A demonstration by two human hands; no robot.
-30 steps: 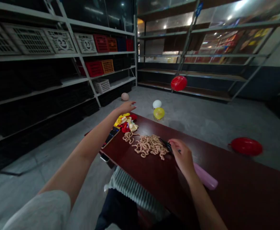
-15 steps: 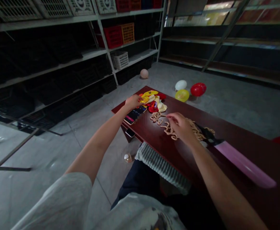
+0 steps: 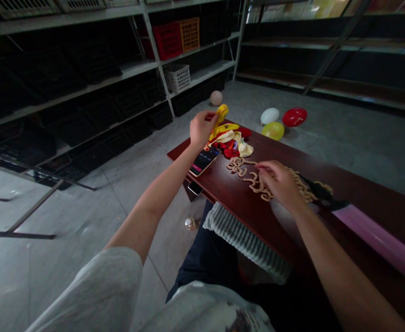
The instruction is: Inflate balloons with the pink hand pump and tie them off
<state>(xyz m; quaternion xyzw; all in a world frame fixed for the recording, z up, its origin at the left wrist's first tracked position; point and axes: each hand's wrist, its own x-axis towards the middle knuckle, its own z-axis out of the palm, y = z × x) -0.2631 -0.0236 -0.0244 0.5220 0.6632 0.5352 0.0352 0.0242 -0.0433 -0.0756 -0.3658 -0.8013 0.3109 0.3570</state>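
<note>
My left hand [image 3: 201, 128] is closed on a limp yellow balloon [image 3: 221, 112], lifted just above a pile of flat coloured balloons [image 3: 233, 140] at the far end of the dark red table [image 3: 230, 193]. My right hand [image 3: 279, 183] rests fingers-down in a heap of tan curly strips [image 3: 258, 183] in the table's middle, pinching at them. A phone [image 3: 204, 160] with a lit screen lies by the table's left edge, below my left hand.
A pink balloon pump [image 3: 375, 233] lies on the table to the right. Inflated balloons sit on the floor beyond: white [image 3: 270, 115], yellow [image 3: 273, 131], red [image 3: 294, 116], beige [image 3: 216, 97]. Metal shelves with crates [image 3: 176, 39] line the left wall. A small bulb-like object [image 3: 190, 223] lies on the floor.
My left hand dropped to the balloon pile, then rose with a yellow balloon. My right hand moved from the pump end into the tan strips. The red balloon fell to the floor.
</note>
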